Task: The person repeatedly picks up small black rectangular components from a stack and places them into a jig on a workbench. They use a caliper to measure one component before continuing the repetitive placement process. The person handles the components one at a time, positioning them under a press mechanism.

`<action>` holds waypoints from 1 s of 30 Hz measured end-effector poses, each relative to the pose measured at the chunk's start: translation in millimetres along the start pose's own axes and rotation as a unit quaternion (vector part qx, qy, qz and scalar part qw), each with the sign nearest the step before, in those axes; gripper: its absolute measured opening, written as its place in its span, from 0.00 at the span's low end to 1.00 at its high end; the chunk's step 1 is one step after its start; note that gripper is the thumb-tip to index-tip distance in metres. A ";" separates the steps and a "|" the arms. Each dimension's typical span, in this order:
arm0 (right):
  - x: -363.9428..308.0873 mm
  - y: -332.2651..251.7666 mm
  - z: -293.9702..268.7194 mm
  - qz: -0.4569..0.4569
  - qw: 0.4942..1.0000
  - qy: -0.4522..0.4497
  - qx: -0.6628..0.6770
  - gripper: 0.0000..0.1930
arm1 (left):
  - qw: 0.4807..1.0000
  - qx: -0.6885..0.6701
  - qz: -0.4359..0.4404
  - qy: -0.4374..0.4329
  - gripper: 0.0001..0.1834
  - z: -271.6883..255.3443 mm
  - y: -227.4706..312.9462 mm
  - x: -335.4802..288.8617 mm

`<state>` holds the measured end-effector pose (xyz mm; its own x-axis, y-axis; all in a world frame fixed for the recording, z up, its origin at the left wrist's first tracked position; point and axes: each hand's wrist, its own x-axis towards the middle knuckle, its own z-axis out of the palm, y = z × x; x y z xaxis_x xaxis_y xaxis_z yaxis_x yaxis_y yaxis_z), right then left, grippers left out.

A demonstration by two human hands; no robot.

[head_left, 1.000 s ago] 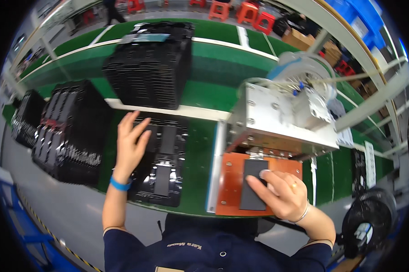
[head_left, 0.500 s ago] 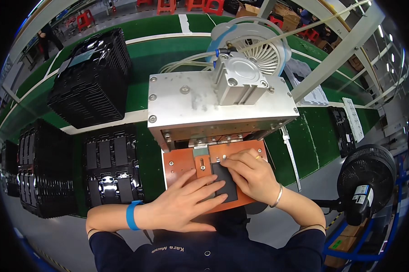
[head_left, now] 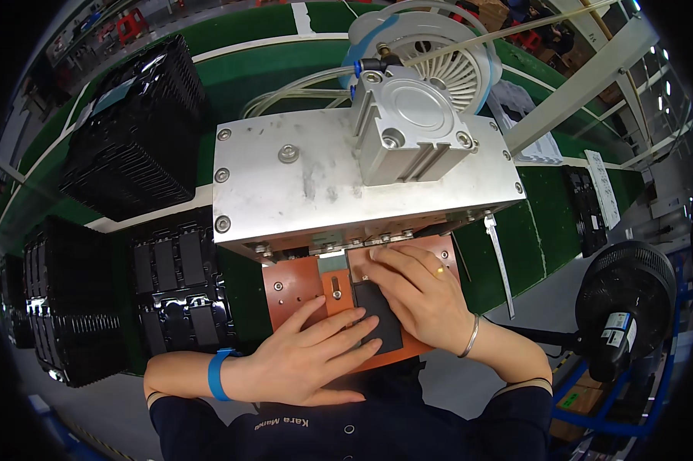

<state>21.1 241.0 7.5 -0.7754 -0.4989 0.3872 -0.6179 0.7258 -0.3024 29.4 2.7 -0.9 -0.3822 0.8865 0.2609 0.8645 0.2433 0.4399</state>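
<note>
A flat, dark rectangular piece point(head_left: 379, 323) lies on the orange fixture plate point(head_left: 292, 278) at the front of a metal press point(head_left: 300, 169). Spread fingers of my left hand point(head_left: 308, 349) rest on the left side of the piece, and that hand is open. My right hand point(head_left: 423, 296) reaches over its far end, just below the press head. Its fingers are bent and drawn together there; whatever they pinch is too small and covered to name. A slotted orange block point(head_left: 336, 294) with a screw sits left of the piece.
Black trays holding dark rectangular pieces point(head_left: 179, 265) lie at left, beside tall stacks of black trays point(head_left: 135, 138). Behind the press stands a white fan point(head_left: 446, 69); a black fan point(head_left: 619, 307) is at right. A caliper-like metal tool point(head_left: 500, 265) lies on the green bench.
My head view has come nearer the press, which looks larger. The right-hand fingers have shifted a little farther up, toward the press head. My left hand stays on the dark piece.
</note>
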 end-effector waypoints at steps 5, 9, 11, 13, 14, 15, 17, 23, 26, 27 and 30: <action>2.3 3.3 -5.7 -0.021 0.999 -0.030 0.001 0.18 | 1.000 -0.001 0.004 0.000 0.33 0.1 -1.9 1.7; 0.2 5.0 -7.1 -0.026 1.000 0.013 -0.005 0.17 | 1.000 -0.012 -0.005 -0.003 0.34 -1.8 -1.3 0.8; -7.0 0.7 -16.7 -0.009 0.999 0.011 0.032 0.18 | 1.000 -0.022 -0.012 -0.004 0.35 -4.1 -1.2 -0.3; -23.5 -12.3 -35.2 0.038 0.993 -0.031 0.107 0.19 | 0.999 -0.040 -0.017 -0.003 0.36 -4.6 -2.3 -0.2; -30.3 -14.4 -37.0 0.033 0.990 -0.076 0.118 0.20 | 0.999 -0.038 -0.018 -0.002 0.36 -5.0 -3.4 -0.1; -32.6 -14.7 -33.8 0.017 0.991 -0.077 0.107 0.20 | 0.999 -0.036 -0.019 0.000 0.37 -6.0 -5.5 -0.4; -38.6 -14.4 -24.0 -0.007 0.995 -0.068 0.079 0.20 | 0.999 -0.030 -0.020 -0.003 0.38 -8.7 -9.4 1.1; -17.9 1.9 -16.1 -0.041 0.997 -0.042 0.052 0.18 | 0.999 -0.025 -0.045 -0.005 0.39 -15.0 -18.7 7.3; -18.1 3.6 -15.8 -0.044 0.996 -0.051 0.055 0.18 | 0.999 -0.024 -0.040 -0.004 0.38 -14.6 -20.5 7.4; -17.5 3.7 -16.4 -0.044 0.996 -0.053 0.056 0.18 | 0.999 -0.022 -0.042 -0.004 0.38 -13.4 -21.0 7.1; -16.7 3.0 -16.2 -0.040 0.996 -0.055 0.061 0.18 | 0.999 -0.017 -0.045 -0.003 0.38 -10.1 -22.1 5.4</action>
<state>34.3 259.2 14.2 -0.7286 -0.6061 0.3190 -0.6842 0.6221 -0.3807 4.9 -1.8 -0.5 -0.4566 0.8638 0.2133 0.8145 0.3093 0.4909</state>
